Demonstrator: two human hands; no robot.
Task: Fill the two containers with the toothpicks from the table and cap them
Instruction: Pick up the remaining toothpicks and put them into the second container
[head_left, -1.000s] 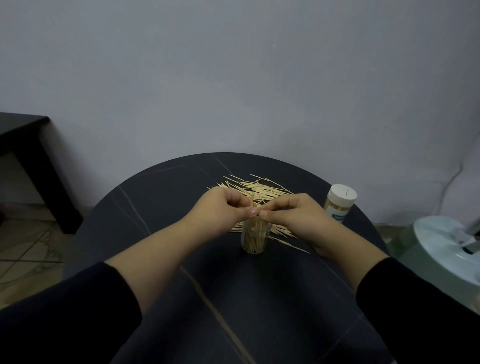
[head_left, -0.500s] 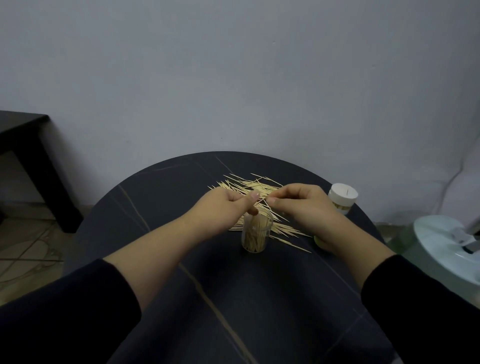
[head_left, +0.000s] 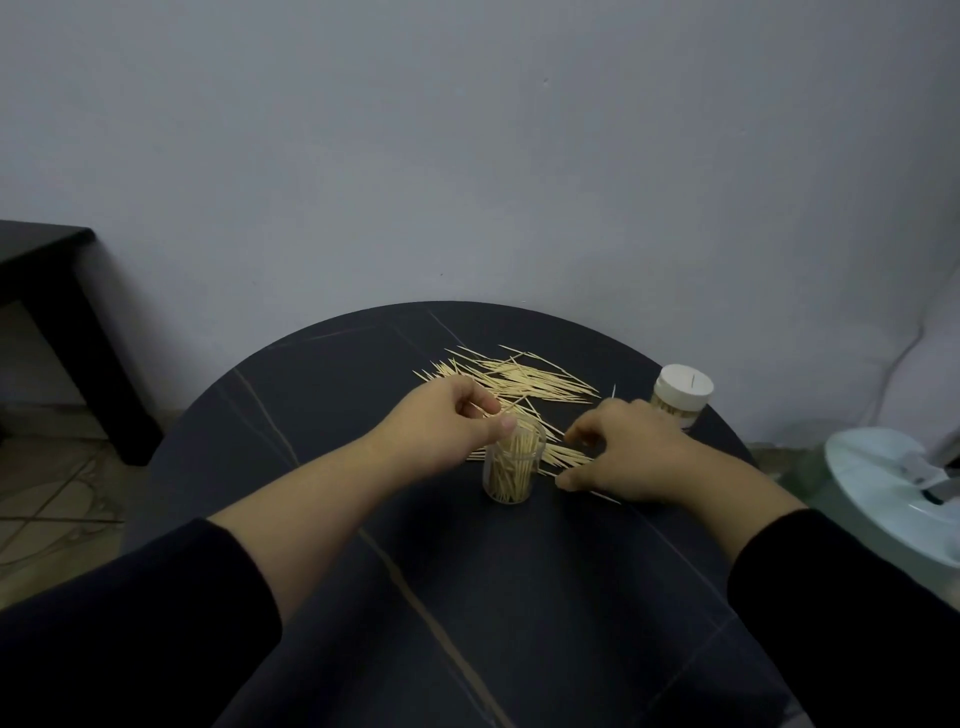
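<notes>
A clear uncapped container, partly filled with toothpicks, stands upright in the middle of the round dark table. My left hand hovers at its rim, pinching a few toothpicks between thumb and fingers. My right hand rests on the table just right of the container, fingers curled down onto loose toothpicks. A scattered pile of toothpicks lies behind both hands. A second container with a white cap stands at the right rim, toothpicks visible inside.
A black side table stands at the far left against the grey wall. A pale round appliance sits to the right, below table height. The table's right edge runs close behind the capped container.
My hands, joined above the open container, have parted. The right hand dropped to the table on the right; the left stays at the container's rim with toothpicks.
</notes>
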